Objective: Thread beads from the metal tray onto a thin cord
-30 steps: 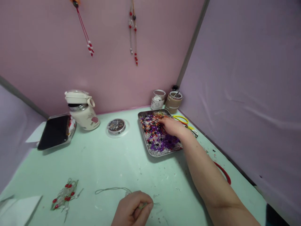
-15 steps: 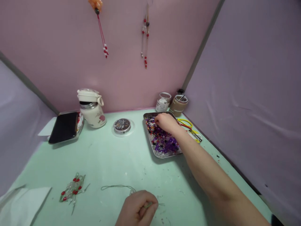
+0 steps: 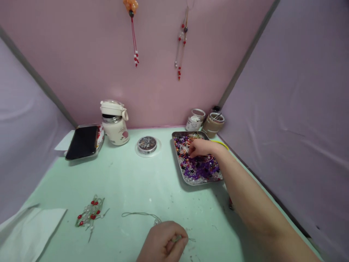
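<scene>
Cord point(image 3: 141, 213) hangs pinched in the left hand point(image 3: 163, 240); ahead, the right hand point(image 3: 201, 147), fingertips together, contents unclear, apparently picks through beads point(image 3: 202, 170) in a metal tray point(image 3: 180, 171); lifting one demands precision.

Both our hands are bare. Our right hand point(image 3: 201, 148) is small and rounded, joining a slim, bare wrist point(image 3: 220, 150). From there our uncovered right forearm point(image 3: 245, 189) broadens smoothly toward the elbow, its outline softly curved. Our left hand point(image 3: 163, 238) has a broad, smooth back and short-looking, rounded fingers; the picture's lower edge cuts it off.
</scene>
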`<state>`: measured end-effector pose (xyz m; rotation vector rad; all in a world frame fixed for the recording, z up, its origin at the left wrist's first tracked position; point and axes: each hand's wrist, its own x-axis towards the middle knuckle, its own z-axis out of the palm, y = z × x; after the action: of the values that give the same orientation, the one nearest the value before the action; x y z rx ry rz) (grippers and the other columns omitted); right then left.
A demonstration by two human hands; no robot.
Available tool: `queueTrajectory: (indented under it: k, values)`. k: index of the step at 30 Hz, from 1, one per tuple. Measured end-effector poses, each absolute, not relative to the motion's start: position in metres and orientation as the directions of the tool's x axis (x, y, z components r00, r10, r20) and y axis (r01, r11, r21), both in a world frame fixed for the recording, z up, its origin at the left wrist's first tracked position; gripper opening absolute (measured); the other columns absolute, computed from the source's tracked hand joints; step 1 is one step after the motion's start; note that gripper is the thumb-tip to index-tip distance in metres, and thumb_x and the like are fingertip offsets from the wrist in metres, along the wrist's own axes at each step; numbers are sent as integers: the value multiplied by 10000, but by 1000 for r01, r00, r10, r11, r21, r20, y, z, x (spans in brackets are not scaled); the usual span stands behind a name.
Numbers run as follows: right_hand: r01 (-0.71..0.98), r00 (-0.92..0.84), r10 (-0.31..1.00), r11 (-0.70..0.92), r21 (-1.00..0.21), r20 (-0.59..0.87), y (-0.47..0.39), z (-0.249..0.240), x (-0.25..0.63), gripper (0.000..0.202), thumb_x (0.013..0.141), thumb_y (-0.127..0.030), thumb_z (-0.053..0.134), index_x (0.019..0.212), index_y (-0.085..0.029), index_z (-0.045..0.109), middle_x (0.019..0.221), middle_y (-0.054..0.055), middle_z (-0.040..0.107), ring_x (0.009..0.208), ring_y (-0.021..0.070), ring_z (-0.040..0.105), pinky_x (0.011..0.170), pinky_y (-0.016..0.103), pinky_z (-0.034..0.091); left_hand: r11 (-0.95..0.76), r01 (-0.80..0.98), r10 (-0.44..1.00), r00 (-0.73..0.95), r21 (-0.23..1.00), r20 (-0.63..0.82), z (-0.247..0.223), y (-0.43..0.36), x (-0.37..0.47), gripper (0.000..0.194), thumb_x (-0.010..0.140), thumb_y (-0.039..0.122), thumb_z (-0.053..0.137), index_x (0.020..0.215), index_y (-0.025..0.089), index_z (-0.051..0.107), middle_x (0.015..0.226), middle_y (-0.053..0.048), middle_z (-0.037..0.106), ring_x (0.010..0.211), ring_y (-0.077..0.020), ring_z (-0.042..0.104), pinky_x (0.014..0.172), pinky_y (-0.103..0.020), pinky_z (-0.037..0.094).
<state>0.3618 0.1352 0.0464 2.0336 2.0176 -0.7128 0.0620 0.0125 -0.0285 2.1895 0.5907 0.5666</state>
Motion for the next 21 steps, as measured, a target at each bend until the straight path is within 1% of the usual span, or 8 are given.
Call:
queueTrajectory:
  k: [1, 2, 5, 7, 10, 12, 16, 21]
  values:
    - [974, -34, 901, -67, -216, -432, 134, 50, 365, 159, 715, -260, 658, 848, -211, 730, 797, 1, 718, 716, 146, 637, 650, 201, 440, -586, 230, 580, 789, 777, 203, -28, 12, 62, 142, 784, 165, 499, 727, 191, 627, 487, 40, 500, 460, -73, 482, 491, -155, 384]
    - [972, -4, 929, -84, -221, -369, 133, 53, 367, 156, 723, -250, 654, 855, -209, 726, 823, 3, 719, 745, 147, 639, 674, 201, 444, -586, 236, 582, 788, 775, 200, -28, 12, 62, 140, 781, 166, 503, 725, 190, 628, 489, 39, 503, 461, -73, 484, 490, -157, 383]
    - [968, 120, 985, -143, -207, -121, 140, 54, 368, 182, 787, -209, 580, 914, -191, 710, 904, 33, 718, 834, 159, 639, 766, 222, 447, -584, 246, 586, 787, 774, 192, -27, 11, 62, 139, 780, 169, 508, 717, 189, 631, 488, 40, 501, 451, -71, 475, 481, -159, 377]
    - [972, 117, 992, -123, -201, -42, 148, 46, 365, 253, 818, -166, 516, 1000, -185, 690, 966, 53, 712, 900, 170, 633, 825, 242, 441, -583, 243, 585, 788, 775, 193, -27, 12, 62, 141, 780, 166, 508, 715, 188, 632, 485, 40, 496, 451, -71, 474, 482, -158, 377]
    - [975, -19, 1000, 18, -220, -1, 161, 30, 359, 416, 803, -60, 469, 1171, -186, 617, 1186, 72, 638, 1082, 174, 575, 934, 251, 395, -579, 235, 579, 793, 780, 191, -27, 13, 62, 136, 783, 160, 509, 730, 189, 631, 495, 40, 500, 456, -69, 474, 490, -157, 381]
    - [978, -66, 998, 62, -197, -13, 166, 19, 354, 470, 782, -22, 473, 1208, -182, 592, 1238, 90, 599, 1130, 182, 543, 964, 265, 374, -576, 235, 574, 798, 783, 183, -29, 13, 61, 129, 787, 165, 513, 744, 192, 631, 500, 40, 502, 466, -71, 478, 500, -159, 386]
    - [978, -123, 991, 114, -172, -45, 160, 12, 351, 503, 769, -2, 475, 1237, -162, 569, 1190, 122, 593, 1068, 190, 558, 925, 269, 391, -570, 245, 571, 804, 784, 164, -31, 14, 61, 134, 794, 161, 506, 752, 191, 629, 510, 37, 505, 484, -74, 487, 513, -161, 391]
    - [959, -175, 978, 143, -243, -113, 130, 21, 350, 427, 793, -38, 445, 1147, -186, 632, 1101, 95, 619, 1005, 182, 571, 902, 269, 403, -573, 245, 565, 809, 782, 160, -32, 13, 61, 136, 799, 173, 504, 743, 193, 626, 504, 38, 500, 471, -73, 476, 510, -162, 392]
